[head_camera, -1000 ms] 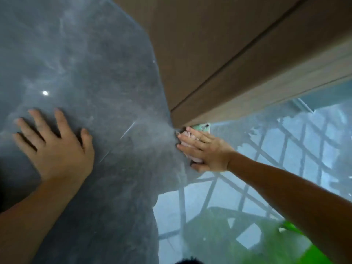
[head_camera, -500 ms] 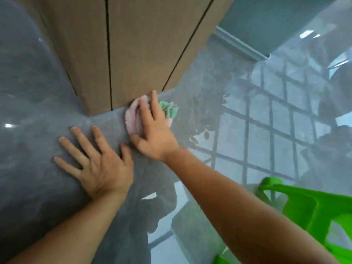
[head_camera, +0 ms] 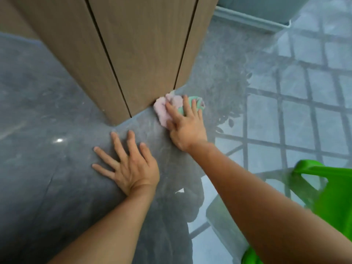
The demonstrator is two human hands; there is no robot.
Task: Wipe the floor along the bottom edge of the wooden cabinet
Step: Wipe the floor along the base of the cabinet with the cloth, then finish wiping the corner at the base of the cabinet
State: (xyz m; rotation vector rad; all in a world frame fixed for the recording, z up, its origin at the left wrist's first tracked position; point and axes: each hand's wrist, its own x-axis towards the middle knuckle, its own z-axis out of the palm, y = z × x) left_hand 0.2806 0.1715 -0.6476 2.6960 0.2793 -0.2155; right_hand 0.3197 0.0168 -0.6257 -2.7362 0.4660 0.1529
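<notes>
Pressing down with our right hand (head_camera: 185, 128), we hold a crumpled cloth (head_camera: 172, 105) flat against the floor (head_camera: 47, 111), right where the bottom edge of the wooden cabinet (head_camera: 137, 50) meets the grey surface. The cloth is mostly pale pink with a green patch showing between and beyond our fingers (head_camera: 187, 103), and its far edge touches the base of the cabinet near the dark seam between two panels. Our fingers lie spread and nearly straight over the cloth, so the hold is a flat press from above and not a closed fist; the thumb side sits toward the pink part. Our left hand (head_camera: 129, 166) rests apart from the cloth, palm down on the bare floor with all fingers splayed wide, gripping nothing, its fingertips pointing toward the cabinet's near corner. Both forearms run in from the lower edge of the view. The cabinet front shows three vertical wood-grain panels split by thin dark gaps. The floor is glossy and carries a reflection of a window grid (head_camera: 304, 111) on the right side, along with a small bright spot of light on the left. A bright green plastic chair (head_camera: 335, 197) stands at the lower right, well apart from the cloth.
</notes>
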